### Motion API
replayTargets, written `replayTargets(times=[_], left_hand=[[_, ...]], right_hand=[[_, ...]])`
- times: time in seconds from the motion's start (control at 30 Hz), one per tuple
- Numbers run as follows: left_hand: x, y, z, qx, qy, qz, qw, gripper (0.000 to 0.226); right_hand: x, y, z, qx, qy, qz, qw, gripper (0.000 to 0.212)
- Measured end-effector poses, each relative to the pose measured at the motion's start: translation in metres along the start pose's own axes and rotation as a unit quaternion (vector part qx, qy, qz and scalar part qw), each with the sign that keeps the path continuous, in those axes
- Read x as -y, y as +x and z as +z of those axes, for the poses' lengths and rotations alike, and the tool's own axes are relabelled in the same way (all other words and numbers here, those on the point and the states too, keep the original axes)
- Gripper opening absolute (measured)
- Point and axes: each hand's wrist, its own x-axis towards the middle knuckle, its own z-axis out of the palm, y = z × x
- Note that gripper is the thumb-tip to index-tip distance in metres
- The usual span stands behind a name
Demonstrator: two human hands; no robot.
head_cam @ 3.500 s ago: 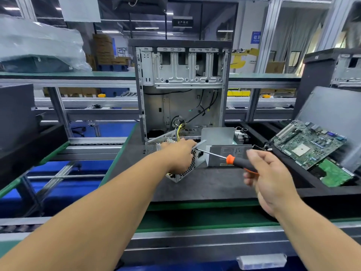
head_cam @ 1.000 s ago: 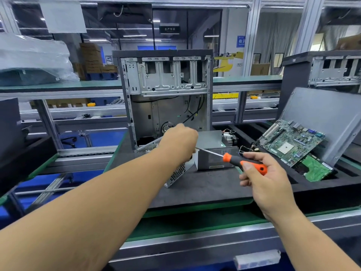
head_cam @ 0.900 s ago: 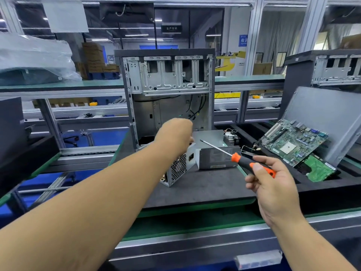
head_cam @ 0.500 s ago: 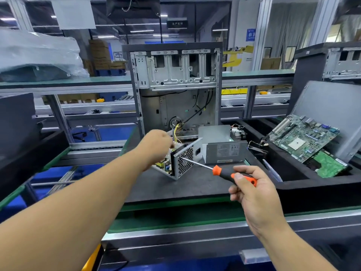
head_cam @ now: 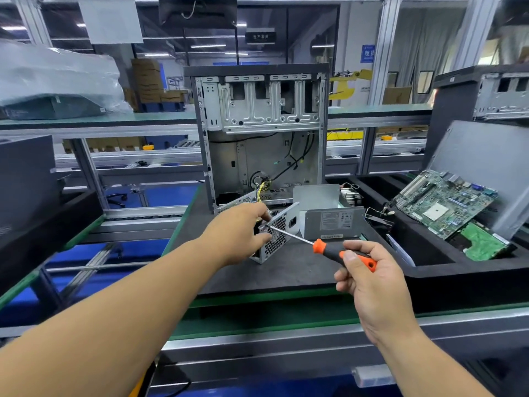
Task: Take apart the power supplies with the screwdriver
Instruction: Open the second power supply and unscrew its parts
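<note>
We count one open computer case (head_cam: pixel 259 133) standing upright at twelve o'clock on the table (head_cam: pixel 300 270), two circuit boards (head_cam: pixel 442 203) lying in the black tray (head_cam: pixel 429 265) at three o'clock, and two power supplies. The closed one (head_cam: pixel 329 216) sits just right of the perforated power supply (head_cam: pixel 276 236), which our left hand (head_cam: pixel 237 233) grips, fingers curled and hiding its left side. Our right hand (head_cam: pixel 369 282) has its fingers wrapped round the one screwdriver (head_cam: pixel 320 246), whose tip meets the perforated face. A second case at two o'clock is cut off.
</note>
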Motion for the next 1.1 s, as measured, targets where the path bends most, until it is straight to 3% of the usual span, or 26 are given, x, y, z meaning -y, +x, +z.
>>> replayTargets(times=[0.5, 1.1], left_hand=[[0.000, 0.004, 0.009, 0.014, -0.070, -0.033, 0.997, 0.021], [-0.001, 0.007, 0.010, 0.021, -0.079, -0.055, 0.995, 0.021]], right_hand=[[0.005, -0.004, -0.001, 0.009, -0.029, -0.016, 0.999, 0.025], [0.016, -0.016, 0.001, 0.022, -0.087, -0.074, 0.993, 0.024]])
